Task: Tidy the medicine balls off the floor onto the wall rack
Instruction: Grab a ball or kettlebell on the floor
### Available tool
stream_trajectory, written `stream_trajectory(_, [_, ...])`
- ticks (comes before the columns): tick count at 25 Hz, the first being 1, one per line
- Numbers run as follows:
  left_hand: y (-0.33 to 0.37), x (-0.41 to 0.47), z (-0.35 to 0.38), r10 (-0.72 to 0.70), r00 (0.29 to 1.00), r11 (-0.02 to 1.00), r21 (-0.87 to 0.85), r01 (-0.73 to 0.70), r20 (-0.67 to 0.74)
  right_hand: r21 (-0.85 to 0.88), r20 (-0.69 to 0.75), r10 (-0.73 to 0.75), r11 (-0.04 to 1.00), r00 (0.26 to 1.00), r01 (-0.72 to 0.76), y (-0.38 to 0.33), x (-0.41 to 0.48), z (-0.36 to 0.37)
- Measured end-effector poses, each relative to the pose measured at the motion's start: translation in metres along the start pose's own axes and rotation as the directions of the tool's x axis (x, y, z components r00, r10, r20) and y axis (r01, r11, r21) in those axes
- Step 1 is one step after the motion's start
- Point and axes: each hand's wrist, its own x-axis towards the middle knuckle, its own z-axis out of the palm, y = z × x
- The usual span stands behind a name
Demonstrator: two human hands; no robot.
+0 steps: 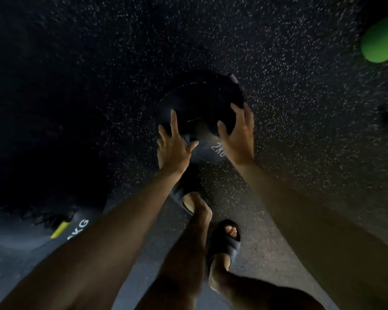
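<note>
Over the speckled floor [278,52], the spread left hand [174,146] is pressing a medicine ball [199,104] (marked 2KG), the right hand [238,135] curling round it.

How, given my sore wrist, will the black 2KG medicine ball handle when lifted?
Probably light for its size: the black medicine ball is marked 2KG. Round, it may roll on the flat floor if nudged. Its surface looks smooth, so left hand and right hand on opposite sides seems wise.
</note>
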Motion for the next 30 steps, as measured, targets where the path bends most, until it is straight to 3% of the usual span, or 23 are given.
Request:
stream_trajectory(5, [0.037,0.061,-0.037,-0.058,0.998,0.998,-0.015,0.058,-0.024,-0.227,-0.002,-0.058,0.972,0.998,0.056,-0.001,-0.002,0.002])
stream_trajectory(10, [0.083,0.115,-0.060,-0.064,0.995,0.996,-0.072,0.059,-0.072,-0.167,0.128,0.066,0.985,0.990,-0.044,-0.005,0.051,-0.007])
stream_trajectory(12, [0.089,0.131,-0.063,0.002,0.992,0.994,-0.112,-0.016,-0.125,-0.127,0.136,0.071,0.990,0.988,-0.053,-0.008,0.088,-0.011])
stream_trajectory(16, [0.085,0.152,-0.060,0.316,0.935,0.942,-0.068,-0.329,-0.161,-0.132,0.080,0.089,0.988,0.993,-0.078,-0.013,0.178,-0.025])
stream_trajectory(20, [0.102,0.178,-0.050,0.381,0.912,0.921,-0.023,-0.388,-0.150,-0.027,0.021,0.190,0.981,0.982,-0.190,-0.021,0.271,-0.035])
stream_trajectory(22, [0.120,0.205,-0.052,0.380,0.902,0.920,-0.021,-0.392,-0.207,0.001,-0.042,0.074,0.997,0.996,-0.074,-0.025,0.290,-0.041])
stream_trajectory(23, [0.130,0.219,-0.054,0.373,0.897,0.922,-0.015,-0.387,-0.239,-0.061,-0.062,-0.073,0.996,0.995,0.069,-0.024,0.289,-0.045])
stream_trajectory(25, [0.153,0.248,-0.058,0.333,0.891,0.931,-0.040,-0.362,-0.307,-0.281,0.027,-0.417,0.869,0.908,0.408,-0.015,0.282,-0.050])
stream_trajectory(26, [0.166,0.262,-0.060,0.296,0.893,0.936,-0.084,-0.343,-0.340,-0.349,0.122,-0.516,0.778,0.848,0.523,-0.009,0.281,-0.052])
stream_trajectory(28, [0.188,0.291,-0.062,0.254,0.872,0.915,-0.187,-0.356,-0.417,-0.388,0.207,-0.542,0.719,0.815,0.577,-0.001,0.300,-0.056])
stream_trajectory(30, [0.201,0.313,-0.061,0.285,0.822,0.869,-0.230,-0.439,-0.492,-0.357,0.176,-0.484,0.780,0.857,0.514,0.000,0.334,-0.061])
